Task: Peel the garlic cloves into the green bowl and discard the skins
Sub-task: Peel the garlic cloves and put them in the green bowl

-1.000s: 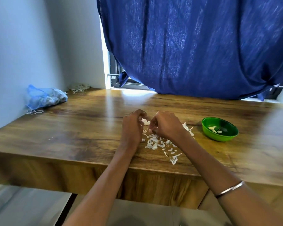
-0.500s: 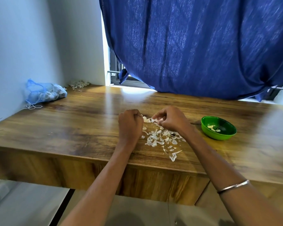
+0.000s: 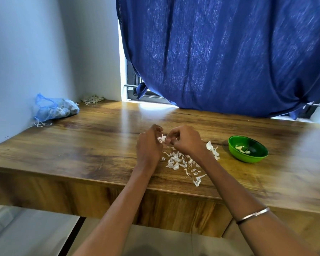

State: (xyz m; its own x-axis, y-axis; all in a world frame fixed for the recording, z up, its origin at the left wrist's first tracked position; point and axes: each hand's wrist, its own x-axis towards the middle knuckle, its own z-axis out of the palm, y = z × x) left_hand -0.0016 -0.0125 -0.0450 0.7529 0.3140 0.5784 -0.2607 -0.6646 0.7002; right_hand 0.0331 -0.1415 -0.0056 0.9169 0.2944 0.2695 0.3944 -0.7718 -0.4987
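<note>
**Hands meet over the skins**

Both hands have drawn back together since half a second ago, when the right one was apart, toward the green bowl. Now the left hand [image 3: 149, 145] and the right hand [image 3: 185, 140] sit knuckle to knuckle above the wooden table [image 3: 92, 145], fingers of both curled inward and pinching a garlic clove [image 3: 162, 139], whose white papery skin shows in the gap between them. How much of the clove is already bare cannot be told.

Left of the green bowl [image 3: 248, 152], and just beneath and in front of the hands, lie the loose skins [image 3: 181, 162], scattered toward the table's near edge; a few more flakes lie between the right hand and the bowl. Inside the bowl are a few peeled cloves [image 3: 241, 148].

Far to the bowl's left, against the wall, lies a blue mesh bag [image 3: 54, 109] of garlic, with a small heap of skins [image 3: 92, 99] in the corner beyond it. Behind the bowl hangs a blue curtain [image 3: 229, 52]. A bangle [image 3: 253, 216] circles the right wrist.
</note>
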